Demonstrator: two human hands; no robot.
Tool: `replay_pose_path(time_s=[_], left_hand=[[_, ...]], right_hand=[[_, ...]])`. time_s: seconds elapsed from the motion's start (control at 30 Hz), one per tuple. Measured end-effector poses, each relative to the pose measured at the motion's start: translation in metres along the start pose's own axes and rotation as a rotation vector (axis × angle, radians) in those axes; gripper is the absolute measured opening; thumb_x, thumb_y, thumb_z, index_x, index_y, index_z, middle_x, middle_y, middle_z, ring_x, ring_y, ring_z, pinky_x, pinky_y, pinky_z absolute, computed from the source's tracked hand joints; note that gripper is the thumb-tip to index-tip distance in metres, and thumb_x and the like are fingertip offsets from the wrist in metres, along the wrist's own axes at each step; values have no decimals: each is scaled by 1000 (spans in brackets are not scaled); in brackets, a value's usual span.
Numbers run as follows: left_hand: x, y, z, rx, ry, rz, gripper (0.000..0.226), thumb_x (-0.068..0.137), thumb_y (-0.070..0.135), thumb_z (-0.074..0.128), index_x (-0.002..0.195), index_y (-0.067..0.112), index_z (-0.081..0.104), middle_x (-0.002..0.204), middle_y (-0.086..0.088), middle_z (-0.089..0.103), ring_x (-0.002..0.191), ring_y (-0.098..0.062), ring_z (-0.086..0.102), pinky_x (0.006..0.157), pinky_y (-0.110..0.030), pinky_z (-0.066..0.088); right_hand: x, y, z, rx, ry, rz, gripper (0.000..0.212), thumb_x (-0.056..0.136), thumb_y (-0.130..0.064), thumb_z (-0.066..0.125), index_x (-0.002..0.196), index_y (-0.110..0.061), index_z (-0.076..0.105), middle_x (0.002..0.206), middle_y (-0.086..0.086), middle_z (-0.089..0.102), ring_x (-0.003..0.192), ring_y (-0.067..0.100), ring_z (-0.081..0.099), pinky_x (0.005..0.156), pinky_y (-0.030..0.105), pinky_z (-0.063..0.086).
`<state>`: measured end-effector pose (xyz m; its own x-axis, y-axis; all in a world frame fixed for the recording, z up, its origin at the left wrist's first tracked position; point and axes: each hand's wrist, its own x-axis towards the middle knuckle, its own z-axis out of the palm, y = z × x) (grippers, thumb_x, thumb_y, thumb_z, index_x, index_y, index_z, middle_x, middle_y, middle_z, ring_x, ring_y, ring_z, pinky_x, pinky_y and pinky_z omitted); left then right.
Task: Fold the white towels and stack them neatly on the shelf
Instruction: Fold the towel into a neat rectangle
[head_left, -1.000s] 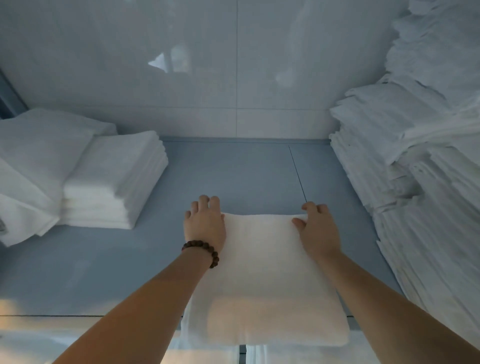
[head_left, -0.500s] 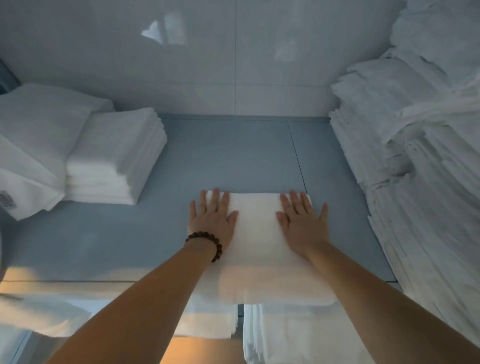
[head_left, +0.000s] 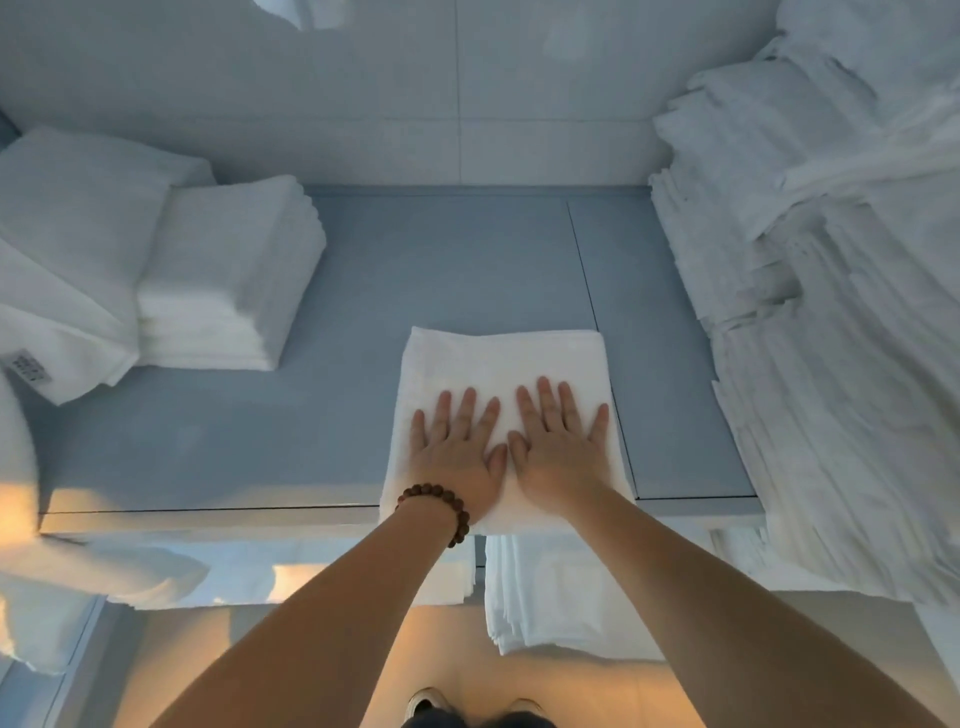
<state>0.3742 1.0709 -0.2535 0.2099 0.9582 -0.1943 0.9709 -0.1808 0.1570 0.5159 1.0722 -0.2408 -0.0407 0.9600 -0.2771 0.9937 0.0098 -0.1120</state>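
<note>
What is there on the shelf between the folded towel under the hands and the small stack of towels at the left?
Nothing: in the head view only bare shelf lies between the folded towel and the small stack.

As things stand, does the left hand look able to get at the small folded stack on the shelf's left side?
Probably yes. The left hand lies flat on the middle towel, gripping nothing, and only bare shelf separates it from the folded stack.
</note>
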Motion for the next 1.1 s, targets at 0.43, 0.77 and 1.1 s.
replay_pose_path(time_s=[0.43,0.77,1.1], left_hand=[[-10,1,6,-24,82,-8,52,95,47,1,143,43,-18,157,10,-16,142,-20,-24,115,-48,-14],[-22,-27,12,-66,146,-66,58,90,60,-1,142,43,-18,155,12,-18,141,-17,-25,118,-39,3],[83,47,6,-19,135,-51,63,89,57,-2,148,37,-10,158,4,-14,142,-26,-23,110,-49,-17]], right_hand=[[-7,-16,19,5,123,1,54,94,-44,-1,147,-37,-12,157,-7,-19,144,17,-20,111,58,-16],[-10,7,18,21,199,-12,61,89,-56,0,148,-38,-7,158,-5,-13,145,17,-17,115,50,-13],[62,89,-15,-27,214,240,60,94,-55,9,149,-34,-2,160,4,-6,147,23,-7,113,60,-5]])
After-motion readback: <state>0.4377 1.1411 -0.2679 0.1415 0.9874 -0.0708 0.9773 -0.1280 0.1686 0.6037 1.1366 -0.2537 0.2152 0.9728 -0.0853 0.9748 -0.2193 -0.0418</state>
